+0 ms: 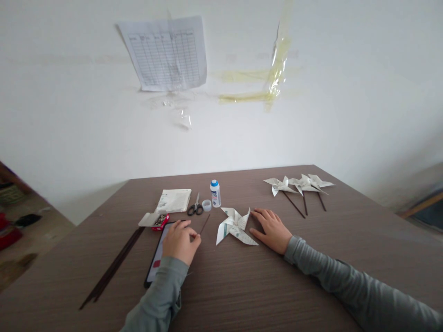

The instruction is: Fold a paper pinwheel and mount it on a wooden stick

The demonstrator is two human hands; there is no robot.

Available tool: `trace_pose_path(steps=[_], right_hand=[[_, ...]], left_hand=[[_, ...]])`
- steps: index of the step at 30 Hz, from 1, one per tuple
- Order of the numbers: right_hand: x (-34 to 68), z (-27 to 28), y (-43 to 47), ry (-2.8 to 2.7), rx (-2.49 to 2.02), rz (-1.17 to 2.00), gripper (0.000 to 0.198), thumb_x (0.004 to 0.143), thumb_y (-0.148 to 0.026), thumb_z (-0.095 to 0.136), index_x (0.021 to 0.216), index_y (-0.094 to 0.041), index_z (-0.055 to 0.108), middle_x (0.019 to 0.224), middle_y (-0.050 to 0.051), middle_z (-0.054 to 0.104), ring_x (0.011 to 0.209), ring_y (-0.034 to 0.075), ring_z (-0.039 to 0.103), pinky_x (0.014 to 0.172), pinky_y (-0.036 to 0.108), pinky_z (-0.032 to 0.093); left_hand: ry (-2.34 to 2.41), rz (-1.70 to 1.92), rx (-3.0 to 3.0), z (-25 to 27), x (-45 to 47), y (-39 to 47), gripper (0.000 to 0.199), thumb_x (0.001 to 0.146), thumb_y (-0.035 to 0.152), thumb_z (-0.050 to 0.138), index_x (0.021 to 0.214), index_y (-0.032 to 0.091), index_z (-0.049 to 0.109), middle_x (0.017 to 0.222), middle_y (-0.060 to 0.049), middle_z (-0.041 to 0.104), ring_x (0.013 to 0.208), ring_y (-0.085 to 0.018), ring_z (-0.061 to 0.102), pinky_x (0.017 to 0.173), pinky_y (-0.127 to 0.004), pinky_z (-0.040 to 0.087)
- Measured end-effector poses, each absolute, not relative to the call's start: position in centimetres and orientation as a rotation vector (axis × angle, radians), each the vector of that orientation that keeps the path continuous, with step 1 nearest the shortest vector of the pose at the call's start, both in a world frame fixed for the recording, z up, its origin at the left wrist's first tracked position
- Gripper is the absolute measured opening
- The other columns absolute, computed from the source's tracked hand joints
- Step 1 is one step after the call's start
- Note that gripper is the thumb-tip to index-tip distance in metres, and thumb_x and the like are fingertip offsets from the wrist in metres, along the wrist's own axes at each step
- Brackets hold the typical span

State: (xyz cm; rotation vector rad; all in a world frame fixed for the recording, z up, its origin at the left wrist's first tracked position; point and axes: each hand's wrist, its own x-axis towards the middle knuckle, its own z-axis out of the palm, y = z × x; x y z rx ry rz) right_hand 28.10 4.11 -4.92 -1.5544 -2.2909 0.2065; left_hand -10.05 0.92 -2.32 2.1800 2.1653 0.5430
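Note:
A paper pinwheel (pixel 235 227) made of printed paper lies flat on the table, its folded blades spread. Just right of it, my right hand (pixel 272 230) rests open on the tabletop, fingertips close to a blade; whether they touch it I cannot tell. My left hand (pixel 182 242) pinches a thin brown stick (pixel 205 224) between thumb and forefinger, its far end pointing up and right. Beneath that hand lies a phone (pixel 154 267), partly covered. Beyond the pinwheel stand a white glue bottle (pixel 215 194) with a blue cap and a small translucent cup (pixel 206 205).
Black-handled scissors (pixel 195 208), folded paper (pixel 174 201) and an opened red box (pixel 160 222) of small pieces sit at the back left. Dark sticks (pixel 114 267) lie at the left. Several pinwheels on sticks (pixel 304 184) lie at the back right, before the white wall (pixel 242 143).

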Motion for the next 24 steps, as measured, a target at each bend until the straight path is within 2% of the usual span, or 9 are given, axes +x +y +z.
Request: trace_pose_path(steps=[2,4,6,8,15,20,24], right_hand=[[28.0,-4.8,4.0,-2.295,-1.567,0.201,0.061,0.119,-0.035,0.081,0.178,-0.019,0.08,0.183,0.026,0.078,0.172,0.049,0.073,0.149,0.071,0.057],[28.0,-4.7,4.0,-2.296,-1.569,0.189,0.06,0.118,-0.035,0.082,0.177,-0.021,0.081,0.183,0.024,0.079,0.172,0.048,0.074,0.149,0.07,0.058],[28.0,-4.7,4.1,-2.294,-1.565,0.191,0.06,0.118,-0.035,0.082,0.177,-0.022,0.081,0.183,0.024,0.079,0.172,0.048,0.074,0.149,0.07,0.058],[28.0,-4.6,4.1,-2.298,-1.564,0.216,0.061,0.119,-0.036,0.081,0.178,-0.02,0.08,0.184,0.025,0.077,0.173,0.048,0.072,0.149,0.072,0.057],[28.2,-4.5,4.0,-2.273,-1.569,0.265,0.06,0.118,-0.04,0.082,0.176,-0.025,0.081,0.184,0.023,0.077,0.173,0.048,0.071,0.149,0.072,0.055],[28.7,-4.4,4.8,-2.186,-1.475,0.323,0.053,0.12,-0.036,0.076,0.171,-0.027,0.084,0.175,0.02,0.083,0.165,0.043,0.077,0.145,0.068,0.06],[28.5,-3.3,6.2,-2.123,-1.373,0.317,0.047,0.121,-0.033,0.074,0.165,-0.024,0.087,0.169,0.02,0.087,0.163,0.042,0.078,0.147,0.066,0.057]], left_hand=[[2.141,0.468,2.17,-2.5,-8.3,0.8,0.02,0.103,0.032,0.085,0.092,0.034,0.102,0.169,-0.005,0.093,0.174,-0.044,0.075,0.144,-0.064,0.065],[2.126,0.397,2.17,-2.6,-7.0,0.7,0.02,0.105,0.029,0.085,0.092,0.034,0.1,0.175,-0.004,0.09,0.182,-0.045,0.067,0.15,-0.074,0.058],[2.126,0.381,2.161,-2.7,-6.3,0.7,0.023,0.107,0.025,0.083,0.094,0.032,0.1,0.179,-0.006,0.087,0.186,-0.046,0.062,0.152,-0.082,0.051],[2.127,0.383,2.15,-2.7,-6.0,0.7,0.023,0.109,0.022,0.081,0.098,0.031,0.099,0.181,-0.009,0.086,0.187,-0.047,0.061,0.152,-0.085,0.05],[2.148,0.347,2.126,-2.2,-5.9,0.8,0.014,0.113,0.024,0.084,0.109,0.028,0.097,0.184,-0.014,0.082,0.183,-0.045,0.065,0.15,-0.073,0.051],[2.158,0.437,2.127,-1.7,-5.9,0.7,0.01,0.111,0.025,0.089,0.107,0.031,0.096,0.173,-0.013,0.088,0.172,-0.043,0.072,0.141,-0.063,0.057],[2.136,0.453,2.142,-1.5,-5.8,0.6,0.014,0.11,0.023,0.088,0.11,0.033,0.098,0.165,-0.011,0.09,0.168,-0.04,0.073,0.143,-0.061,0.057]])
